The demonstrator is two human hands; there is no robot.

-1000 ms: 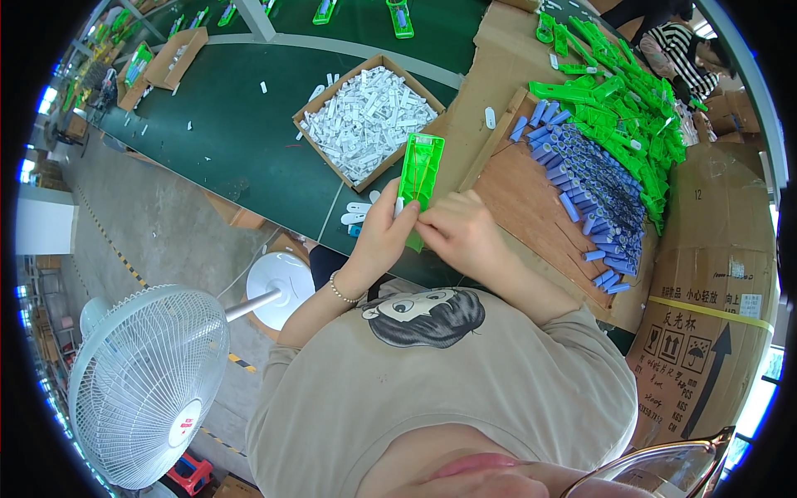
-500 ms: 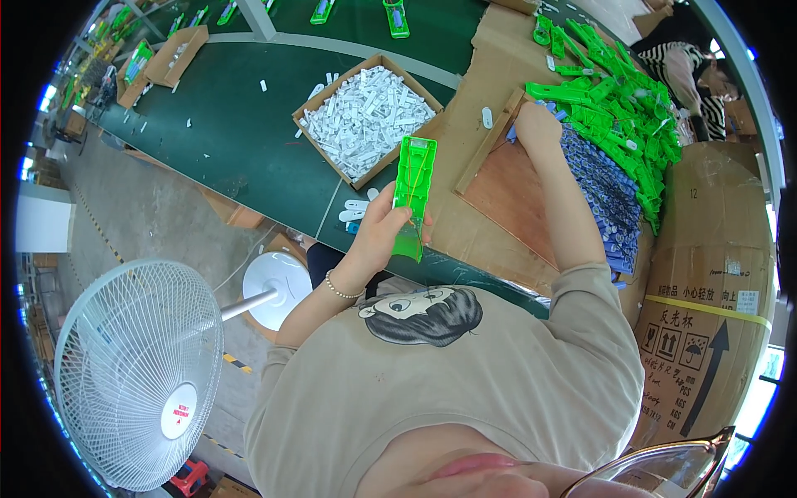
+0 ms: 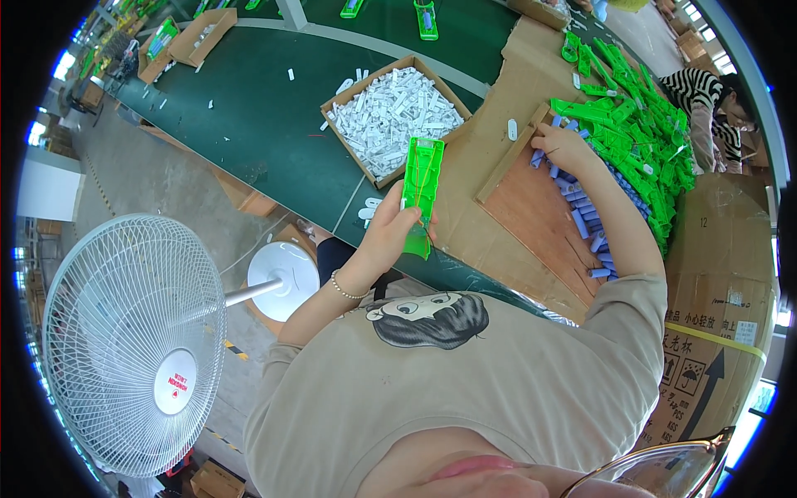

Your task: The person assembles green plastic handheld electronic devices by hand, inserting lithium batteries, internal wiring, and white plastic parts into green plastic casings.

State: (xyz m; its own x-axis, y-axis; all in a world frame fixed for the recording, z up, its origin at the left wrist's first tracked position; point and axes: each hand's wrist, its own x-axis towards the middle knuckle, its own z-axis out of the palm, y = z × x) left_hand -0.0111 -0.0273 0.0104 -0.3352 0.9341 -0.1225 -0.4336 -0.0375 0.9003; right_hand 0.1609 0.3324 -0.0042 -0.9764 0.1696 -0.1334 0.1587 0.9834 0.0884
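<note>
Left hand (image 3: 388,230) grips green casing (image 3: 426,177); right hand (image 3: 566,151) at blue cylinders (image 3: 579,219), can't tell its grip; green pile (image 3: 638,124) beyond it.

The tall cardboard carton (image 3: 721,278) carries a two-digit number (image 3: 704,222), dark printed characters, an umbrella sign (image 3: 691,378), a thick black upward arrow (image 3: 704,400) and a white label (image 3: 745,333). Red lettering stands on the white hub (image 3: 173,363) of the pedestal fan (image 3: 124,340).

Bright, even light, washed-out windows (image 3: 762,397) at right rim, blue fringing, fisheye-bent edges, black corners
</note>
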